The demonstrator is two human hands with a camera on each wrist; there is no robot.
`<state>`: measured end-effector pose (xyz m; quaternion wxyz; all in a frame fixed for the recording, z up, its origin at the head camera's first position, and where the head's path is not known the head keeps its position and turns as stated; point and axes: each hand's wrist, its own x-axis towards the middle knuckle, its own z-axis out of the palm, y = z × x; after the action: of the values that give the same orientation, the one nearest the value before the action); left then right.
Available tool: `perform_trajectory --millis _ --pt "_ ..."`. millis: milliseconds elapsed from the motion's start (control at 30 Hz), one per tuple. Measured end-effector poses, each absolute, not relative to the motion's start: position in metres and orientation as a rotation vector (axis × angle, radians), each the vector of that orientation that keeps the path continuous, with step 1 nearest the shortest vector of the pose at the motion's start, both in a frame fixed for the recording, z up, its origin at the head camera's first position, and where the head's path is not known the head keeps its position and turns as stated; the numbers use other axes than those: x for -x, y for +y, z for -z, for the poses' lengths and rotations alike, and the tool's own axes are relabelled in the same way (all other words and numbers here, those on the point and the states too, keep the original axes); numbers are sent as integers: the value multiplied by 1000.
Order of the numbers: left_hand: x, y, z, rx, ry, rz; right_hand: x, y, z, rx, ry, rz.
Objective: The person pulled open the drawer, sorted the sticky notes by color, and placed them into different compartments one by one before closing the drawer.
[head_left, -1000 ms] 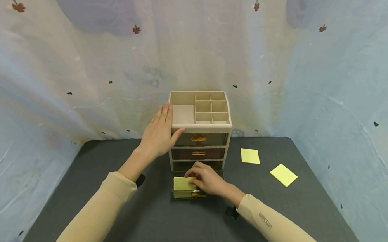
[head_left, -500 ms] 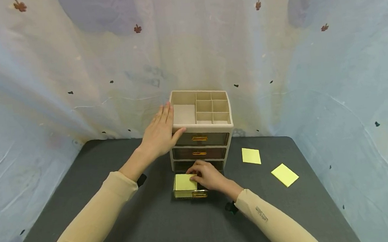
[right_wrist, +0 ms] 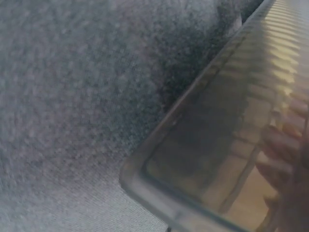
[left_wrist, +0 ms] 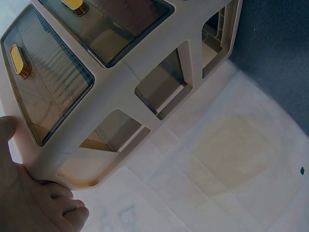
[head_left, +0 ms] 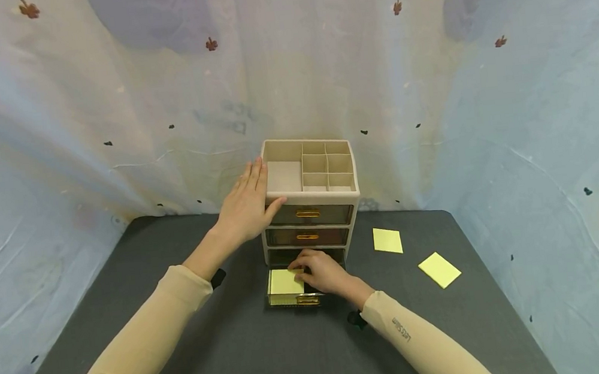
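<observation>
A cream desktop organizer (head_left: 311, 198) stands at the back middle of the table. My left hand (head_left: 244, 207) rests on its left upper corner, with straight fingers along the side and the thumb on the front edge. The bottom clear drawer (head_left: 283, 302) is pulled out. In it lies a yellow sticky note pad (head_left: 286, 281), on the left side. My right hand (head_left: 321, 272) reaches into the drawer with bent fingers and holds the pad's right edge. Through the drawer's clear wall (right_wrist: 193, 145), the right wrist view shows blurred fingers (right_wrist: 280, 150).
Two more yellow pads, a rear one (head_left: 388, 240) and a front one (head_left: 440, 270), lie on the dark table (head_left: 239, 349) right of the organizer. Two upper drawers (head_left: 307, 214) are closed. A patterned curtain (head_left: 158, 74) hangs behind.
The pad was tilted up under my right fingers a second ago and now lies flatter in the drawer. My left hand has stayed on the organizer.
</observation>
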<state>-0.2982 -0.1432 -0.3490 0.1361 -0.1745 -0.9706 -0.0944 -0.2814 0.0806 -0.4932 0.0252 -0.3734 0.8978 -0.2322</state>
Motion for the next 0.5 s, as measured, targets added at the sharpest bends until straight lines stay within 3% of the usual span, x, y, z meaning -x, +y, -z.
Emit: perform_trajectory --millis 500 --pt "298 -143 349 506 -2810 253 279 80 491 1100 2718 682"
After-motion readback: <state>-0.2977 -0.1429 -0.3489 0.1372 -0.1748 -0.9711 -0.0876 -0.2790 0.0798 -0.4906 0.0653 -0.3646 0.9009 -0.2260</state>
